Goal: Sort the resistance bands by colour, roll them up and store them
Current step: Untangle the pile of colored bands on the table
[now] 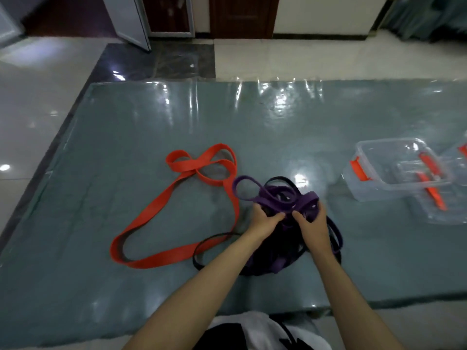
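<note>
A tangle of purple bands and thin black bands lies in a heap at the middle of the grey-green mat. My left hand and my right hand sit side by side on top of the heap, each gripping a purple band with curled fingers. A wide red band lies spread in loose loops to the left, apart from the heap. One thin black loop trails out toward the red band's near end.
A clear plastic box with orange latches stands at the right, its clear lid lying just beside and in front of it. Tiled floor surrounds the mat; a door and a wall are at the far side.
</note>
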The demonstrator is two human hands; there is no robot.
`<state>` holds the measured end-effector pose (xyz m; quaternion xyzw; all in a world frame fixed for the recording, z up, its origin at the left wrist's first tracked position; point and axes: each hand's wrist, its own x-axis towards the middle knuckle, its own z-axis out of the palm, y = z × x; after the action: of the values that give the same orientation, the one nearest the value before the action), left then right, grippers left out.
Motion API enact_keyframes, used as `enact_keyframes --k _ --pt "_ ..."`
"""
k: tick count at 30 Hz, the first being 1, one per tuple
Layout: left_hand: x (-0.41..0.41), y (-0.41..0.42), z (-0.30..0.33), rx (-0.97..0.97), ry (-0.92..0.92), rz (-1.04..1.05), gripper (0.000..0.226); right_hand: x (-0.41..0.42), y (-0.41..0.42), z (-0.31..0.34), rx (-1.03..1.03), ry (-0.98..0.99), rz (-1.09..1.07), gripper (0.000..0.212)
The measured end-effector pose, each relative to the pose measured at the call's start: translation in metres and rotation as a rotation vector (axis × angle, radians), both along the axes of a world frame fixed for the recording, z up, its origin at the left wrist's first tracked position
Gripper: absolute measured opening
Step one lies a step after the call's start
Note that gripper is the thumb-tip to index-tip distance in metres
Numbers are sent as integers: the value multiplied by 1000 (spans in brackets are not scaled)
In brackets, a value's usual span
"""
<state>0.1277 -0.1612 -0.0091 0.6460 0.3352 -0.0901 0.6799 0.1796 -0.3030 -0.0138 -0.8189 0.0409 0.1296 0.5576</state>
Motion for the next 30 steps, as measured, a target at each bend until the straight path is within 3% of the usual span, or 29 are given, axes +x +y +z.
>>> enact_keyframes --k 3,6,9,13,15,19,25,30 --pt "-3 6 -14 221 86 -225 80 -3 -6 -5 -363 72 34 80" --pt "-13 24 -22 523 67 -364 61 -14 -2 -1 -593 -119 110 75" --pt "-26 48 -26 801 -37 -410 47 -22 12 -2 -531 -449 306 54" --pt "-42 77 -33 1081 -59 -407 30 -28 39 -10 -399 -599 676 44" --pt "-48 86 -38 1084 -22 -302 22 -29 48 -21 -472 -536 829 50" --pt "-50 86 -49 911 239 -263 49 -28 51 -42 -749 -392 940 58" --pt "-38 92 -59 1085 365 -425 31 -17 72 -41 -783 -322 1007 53" --pt "-19 137 -40 1073 350 -297 28 8 104 -26 -774 -223 982 39"
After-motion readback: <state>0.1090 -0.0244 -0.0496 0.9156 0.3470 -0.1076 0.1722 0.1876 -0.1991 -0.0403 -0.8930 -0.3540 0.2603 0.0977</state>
